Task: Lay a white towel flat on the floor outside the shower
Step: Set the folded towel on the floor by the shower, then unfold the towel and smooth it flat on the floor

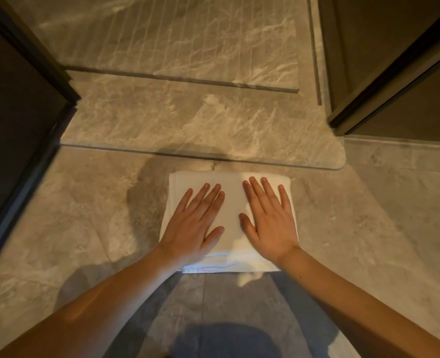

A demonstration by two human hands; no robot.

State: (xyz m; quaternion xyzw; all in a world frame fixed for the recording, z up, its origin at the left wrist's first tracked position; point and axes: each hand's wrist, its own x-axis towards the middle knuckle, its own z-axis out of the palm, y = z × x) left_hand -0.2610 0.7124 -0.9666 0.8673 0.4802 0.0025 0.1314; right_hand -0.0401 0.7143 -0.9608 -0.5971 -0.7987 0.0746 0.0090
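A white towel point(230, 202), folded into a thick rectangle, lies on the grey marble floor point(84, 215) just in front of the raised shower threshold point(188, 125). My left hand point(195, 223) presses flat on the towel's left half, fingers straight and spread. My right hand point(269, 220) lies flat on the right half, fingers straight. Both palms cover the towel's near part; its far edge and near hem stay visible.
Beyond the marble step lies the grooved shower floor point(175, 40). A dark door frame point(33, 81) stands on the left and a dark door or panel point(389, 81) on the right. A glass edge point(340, 164) curves across the floor at right. My knee in blue fabric point(221, 342) is below.
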